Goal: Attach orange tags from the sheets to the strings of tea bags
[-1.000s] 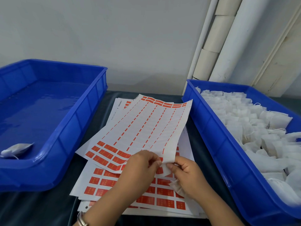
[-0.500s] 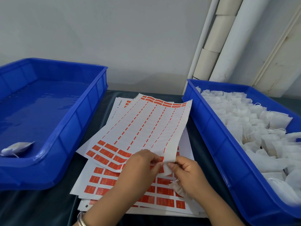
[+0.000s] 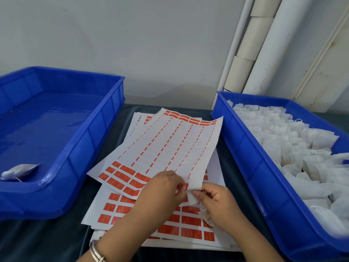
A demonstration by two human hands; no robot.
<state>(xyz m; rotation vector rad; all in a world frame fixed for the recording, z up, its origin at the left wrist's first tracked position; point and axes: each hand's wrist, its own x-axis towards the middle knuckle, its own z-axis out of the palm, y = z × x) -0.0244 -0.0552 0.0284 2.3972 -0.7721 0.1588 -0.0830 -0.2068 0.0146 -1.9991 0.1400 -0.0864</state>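
Observation:
A stack of white sheets with orange tags (image 3: 190,222) lies on the dark table between two blue trays. The top sheet (image 3: 166,146) is mostly stripped, with orange tags left at its near left corner and far edge; its near right corner is lifted. My left hand (image 3: 162,190) pinches at that corner, where an orange tag shows between the fingers. My right hand (image 3: 213,201) pinches the lifted corner from the right and also holds a white tea bag (image 3: 205,214) with its string in the palm. The right tray (image 3: 245,154) is full of white tea bags (image 3: 294,146).
The left blue tray (image 3: 79,148) holds a single tea bag (image 3: 18,172) at its near left. White pipes (image 3: 264,53) run up the wall behind the right tray. A metal bangle (image 3: 95,252) sits on my left wrist.
Both hands stay at the sheet's near right corner. The fingers have shifted slightly, and the corner is bent a little further up.

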